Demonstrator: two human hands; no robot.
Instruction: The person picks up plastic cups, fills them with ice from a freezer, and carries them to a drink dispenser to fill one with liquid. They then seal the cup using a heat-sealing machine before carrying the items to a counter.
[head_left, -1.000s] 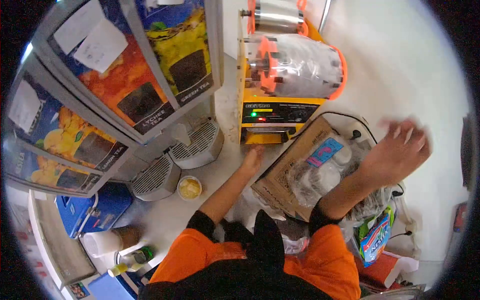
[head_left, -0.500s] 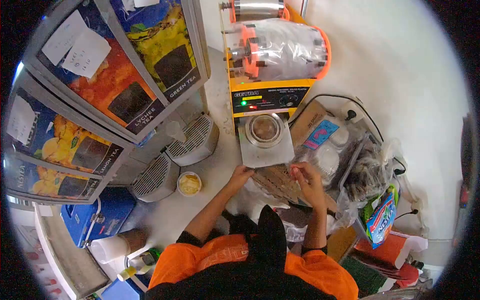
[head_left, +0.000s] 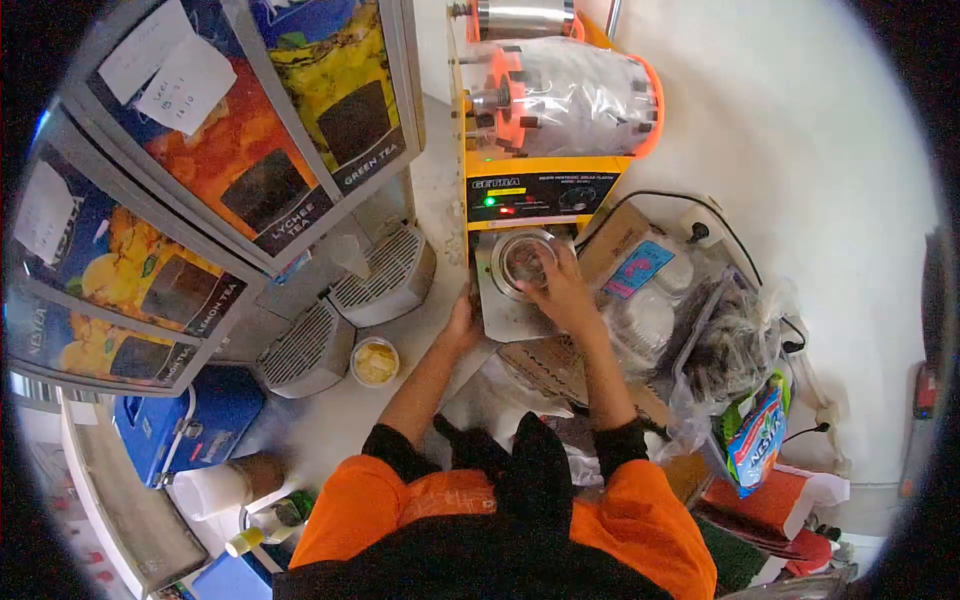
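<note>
A clear plastic cup (head_left: 522,262) with brown contents sits in the round holder of the metal tray (head_left: 508,322), which juts from a yellow cup sealing machine (head_left: 547,190). My right hand (head_left: 565,297) is at the cup, its thumb and fingers closed about the near right part of the rim. Along the tray's left edge rests my left hand (head_left: 462,322), fingers stretched out and partly hidden by the tray; no object shows in it. Above the machine's panel is a roll of clear film (head_left: 580,98).
Left stands a tea dispenser (head_left: 290,190) with grey drip trays (head_left: 385,275). A small tub of yellow stuff (head_left: 375,362) is beside them, with a blue cooler box (head_left: 190,425) nearer. Cardboard (head_left: 545,372), bagged lids (head_left: 640,325) and a black cable (head_left: 690,200) lie to the right.
My right hand has moved up from the tray's front corner onto the cup. My left hand has shifted from the front left corner up along the tray's left side.
</note>
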